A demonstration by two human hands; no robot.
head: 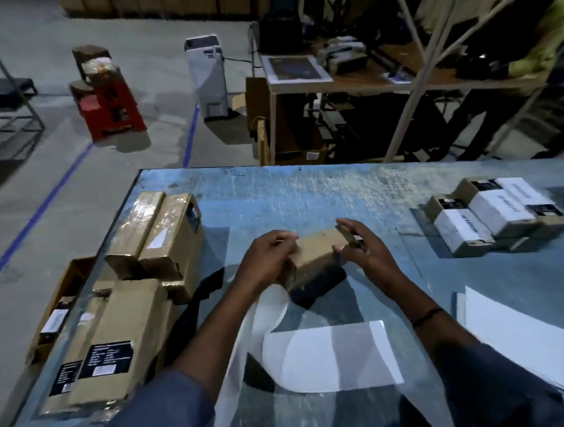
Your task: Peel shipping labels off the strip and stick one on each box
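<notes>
A small brown cardboard box [316,255] is held tilted above the middle of the blue table [305,192]. My left hand [267,260] grips its left end with curled fingers. My right hand [365,241] holds its right end, fingers over the top and thumb at the front. A white label strip [329,355] curls across the table below my hands, running up under my left hand. Whether a label is in my fingers is hidden.
Several brown boxes [157,240] are piled at the table's left edge, some with black labels. Small boxes with white labels [492,217] sit at the right. White sheets [525,330] lie at the near right. A wooden workbench [365,79] and a person stand beyond.
</notes>
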